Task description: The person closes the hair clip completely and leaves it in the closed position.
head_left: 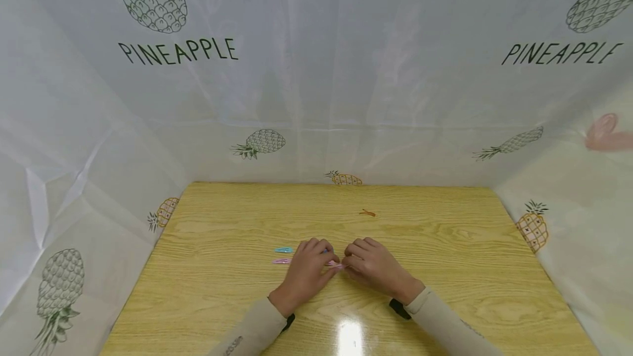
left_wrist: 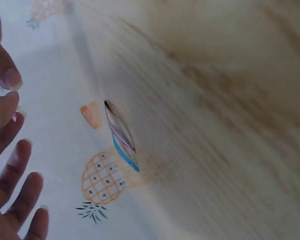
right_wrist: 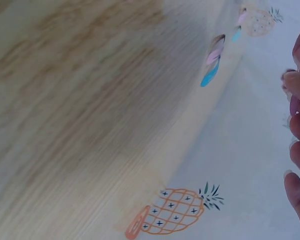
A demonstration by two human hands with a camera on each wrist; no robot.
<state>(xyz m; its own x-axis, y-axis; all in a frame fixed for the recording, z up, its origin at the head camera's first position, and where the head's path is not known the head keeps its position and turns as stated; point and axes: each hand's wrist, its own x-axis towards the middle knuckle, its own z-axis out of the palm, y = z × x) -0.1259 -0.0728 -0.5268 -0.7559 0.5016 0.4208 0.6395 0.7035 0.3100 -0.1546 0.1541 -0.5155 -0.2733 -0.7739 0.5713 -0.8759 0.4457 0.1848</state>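
Both hands meet over the middle of the table around a small pink-purple hair clip (head_left: pixel 337 265). My left hand (head_left: pixel 307 268) pinches its left side between thumb and fingertips; in the left wrist view only a pink sliver shows at the fingers. On the other side, my right hand (head_left: pixel 373 266) pinches the clip too, and a purple part (right_wrist: pixel 294 106) shows among its fingers. A light blue hair clip (head_left: pixel 283 250) and a pink hair clip (head_left: pixel 281 261) lie left of the left hand. Close by, a blue hair clip (right_wrist: pixel 210 73) is partly hidden behind the left fingers in the head view.
A pink clip (right_wrist: pixel 214 55) lies in line with the blue one, with a dark-looking piece (right_wrist: pixel 219 40) at its end. Farther back on the wooden table (head_left: pixel 445 224) is an orange clip (head_left: pixel 367 212). White pineapple-print sheeting (head_left: pixel 316 98) encloses the table's back and sides.
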